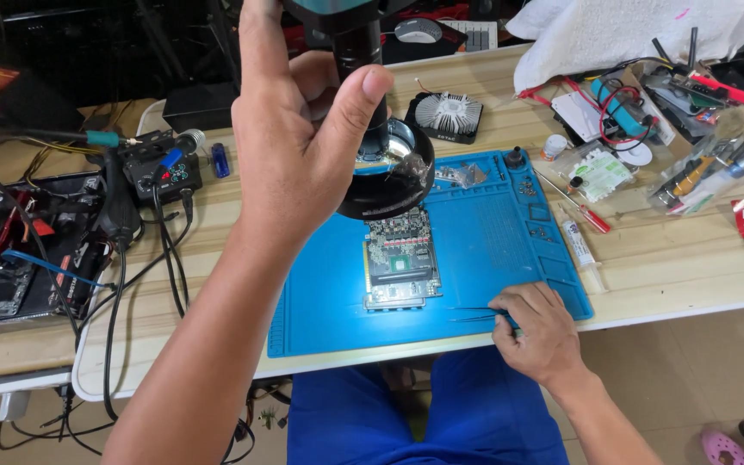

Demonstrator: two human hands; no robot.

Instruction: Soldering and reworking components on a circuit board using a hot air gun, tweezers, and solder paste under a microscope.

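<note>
Both hands are busy at a work table. Nearest the person, the right hand (534, 331) rests on the front edge of the blue mat (492, 250). Its fingers are curled tight around thin tweezers (475, 316), and the tips point left toward the circuit board (399, 258).

The board lies flat in the middle of the mat, just beside the tweezer tips but not touching them.

Higher up, the left hand (299, 138) is lifted over the board. Its thumb and fingers wrap loosely around the dark tube of a microscope (363, 52). A round ring light (389, 172) hangs under the tube, right above the top of the board.

It looks like the person is setting the microscope over the board while the tweezers wait. Working on the tiny parts would call for a very steady hand.

Farther back sit a round metal heat sink (448, 114), a red-handled screwdriver (580, 211) and a white cloth (630, 30).
</note>
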